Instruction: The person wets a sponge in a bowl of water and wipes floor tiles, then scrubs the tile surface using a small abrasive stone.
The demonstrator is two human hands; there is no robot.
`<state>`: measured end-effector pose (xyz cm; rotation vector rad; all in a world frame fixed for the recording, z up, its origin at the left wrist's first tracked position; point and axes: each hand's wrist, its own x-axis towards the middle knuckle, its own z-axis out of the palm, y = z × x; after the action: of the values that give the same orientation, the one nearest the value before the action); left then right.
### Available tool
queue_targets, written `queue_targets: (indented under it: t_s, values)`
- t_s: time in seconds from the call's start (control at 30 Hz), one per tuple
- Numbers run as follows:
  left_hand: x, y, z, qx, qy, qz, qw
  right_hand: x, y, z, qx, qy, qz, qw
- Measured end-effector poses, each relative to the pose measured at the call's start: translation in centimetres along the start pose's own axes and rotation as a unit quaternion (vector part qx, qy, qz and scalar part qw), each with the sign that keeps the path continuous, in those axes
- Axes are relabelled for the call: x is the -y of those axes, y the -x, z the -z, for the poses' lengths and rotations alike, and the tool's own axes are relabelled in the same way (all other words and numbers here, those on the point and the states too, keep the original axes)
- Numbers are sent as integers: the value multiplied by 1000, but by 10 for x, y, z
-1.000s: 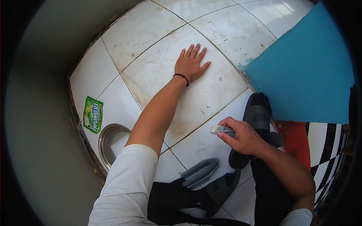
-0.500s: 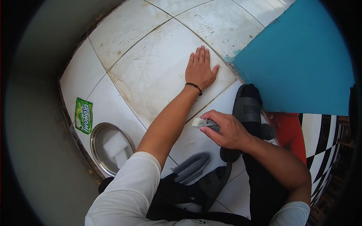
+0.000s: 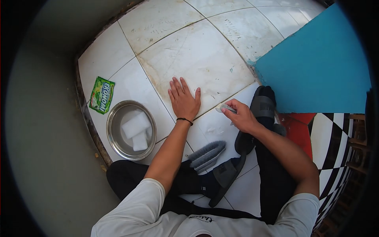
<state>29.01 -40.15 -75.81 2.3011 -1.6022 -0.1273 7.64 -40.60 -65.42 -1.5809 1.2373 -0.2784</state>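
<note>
Head view: grey block (image 3: pixel 226 108) juts out of the right grip (image 3: pixel 243 117).

White tiled floor (image 3: pixel 221 55), stained and scuffed
A green EKONOMI packet (image 3: pixel 102 95) lies beside a round metal basin (image 3: pixel 115 143); a grey-bristled brush (image 3: pixel 207 155) lies beside a black sandal (image 3: pixel 226 174).

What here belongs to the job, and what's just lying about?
Seemingly part of it:
- small grey-and-white object, in the right hand
- stained tile, under the left hand
- perhaps the brush, bowl, white blocks and green packet, all untouched

Apparently just there:
- sandals, worn on the feet
- blue structure
</note>
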Motion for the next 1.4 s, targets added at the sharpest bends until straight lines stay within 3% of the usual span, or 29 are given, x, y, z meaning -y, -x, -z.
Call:
queue_targets:
  t_s: [0.07,0.3,0.4,0.5,0.57,0.6,0.63,0.67,0.9,1.0,1.1,1.3,1.4]
  values:
    - [5,6,-1,-20,95,18,995,-1,-4,-3,-2,4,-92,996]
    - [46,2,155,42,371,103,922,100,19,31,21,204,52,977]
    - [97,2,165,22,479,83,874,132,24,20,20,242,53,969]
    - [93,13,152,16,274,-26,961,122,6,-7,-5,256,108,961]
    - [64,38,133,86,144,-123,978,98,-7,-29,-16,228,108,967]
    - [49,58,114,100,77,-169,978,89,-14,-34,32,252,137,957]
    - [40,79,91,134,57,-174,974,78,-20,-40,25,265,157,951]
    - [35,96,76,206,46,-169,963,66,-27,-46,18,278,175,944]
    - [42,110,81,289,25,-169,942,36,-79,-63,3,378,181,908]
    - [50,105,74,230,5,-151,961,30,-81,-70,1,403,186,896]
    - [47,116,77,260,10,-174,950,24,-81,-71,-6,411,199,890]
    - [51,105,79,228,-29,-168,959,24,-82,-74,-17,416,200,887]
    - [42,117,89,295,-6,-182,938,21,-82,-77,-24,420,209,883]
